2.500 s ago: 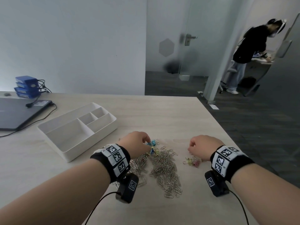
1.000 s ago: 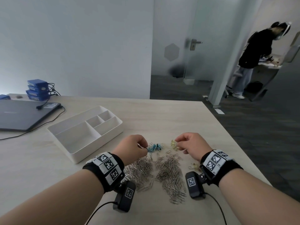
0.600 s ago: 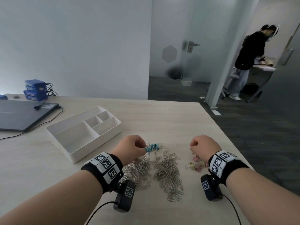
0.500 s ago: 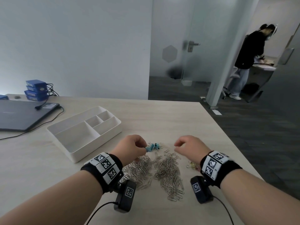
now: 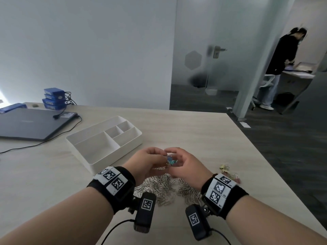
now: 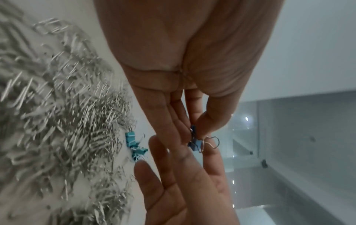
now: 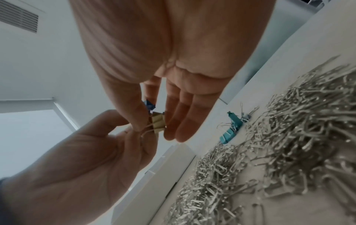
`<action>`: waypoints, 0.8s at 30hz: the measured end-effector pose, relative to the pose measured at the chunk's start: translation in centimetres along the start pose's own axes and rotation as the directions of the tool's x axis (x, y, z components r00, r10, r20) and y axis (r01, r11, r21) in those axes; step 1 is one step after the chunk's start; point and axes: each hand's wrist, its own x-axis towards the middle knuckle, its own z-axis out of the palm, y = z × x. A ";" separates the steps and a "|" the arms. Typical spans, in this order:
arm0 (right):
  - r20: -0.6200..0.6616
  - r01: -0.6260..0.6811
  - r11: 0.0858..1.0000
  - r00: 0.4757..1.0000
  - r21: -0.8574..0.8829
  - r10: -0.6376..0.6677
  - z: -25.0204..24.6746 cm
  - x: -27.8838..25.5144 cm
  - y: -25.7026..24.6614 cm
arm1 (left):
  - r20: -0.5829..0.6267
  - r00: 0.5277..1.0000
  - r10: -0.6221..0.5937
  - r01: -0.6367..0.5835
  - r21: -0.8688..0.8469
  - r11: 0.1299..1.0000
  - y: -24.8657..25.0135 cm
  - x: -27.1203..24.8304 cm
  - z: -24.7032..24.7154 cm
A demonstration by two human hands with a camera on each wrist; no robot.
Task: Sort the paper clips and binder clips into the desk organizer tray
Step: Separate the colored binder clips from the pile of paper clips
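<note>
Both hands meet above the silver paper clip pile (image 5: 159, 188). My left hand (image 5: 164, 156) pinches a blue binder clip (image 6: 194, 144) between thumb and fingers. My right hand (image 5: 174, 157) pinches a gold binder clip (image 7: 159, 123) right against the blue one (image 7: 149, 105). The left hand's fingertips (image 7: 134, 134) touch the gold clip's wire handle. Teal binder clips (image 6: 133, 142) lie on the table beside the pile (image 7: 289, 137). The white organizer tray (image 5: 113, 157) stands to the left, with nothing in the compartments I can see.
A small heap of gold and pink binder clips (image 5: 228, 172) lies to the right, near the table's right edge. A closed laptop (image 5: 31, 122) with a cable and stacked blue boxes (image 5: 53, 99) sit at the far left. A person (image 5: 281, 64) stands beyond the glass door.
My right hand has swung left from the gold and pink heap to meet the left hand. The left hand has risen slightly with the blue clip.
</note>
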 end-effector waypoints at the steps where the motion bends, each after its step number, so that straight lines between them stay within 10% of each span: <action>1: -0.020 0.019 0.999 1.000 0.034 -0.019 0.0 0.1 0.0 | 0.022 0.999 -0.024 0.025 -0.048 0.999 0.0 0.0 0.0; 12: -0.205 0.001 0.991 0.978 0.133 0.027 -1.0 -1.0 0.9 | 0.048 0.997 -0.067 0.070 -0.049 0.996 -0.9 0.6 1.6; 17: -0.254 -0.178 0.966 0.959 -0.189 0.127 -5.4 -1.0 1.4 | -0.136 0.991 -0.002 0.031 0.212 0.977 -1.4 1.6 1.2; 24: -0.192 -0.304 0.479 0.944 -0.823 0.270 -12.6 0.0 1.2 | -0.308 0.943 0.124 0.089 0.594 0.800 -1.0 4.3 -2.5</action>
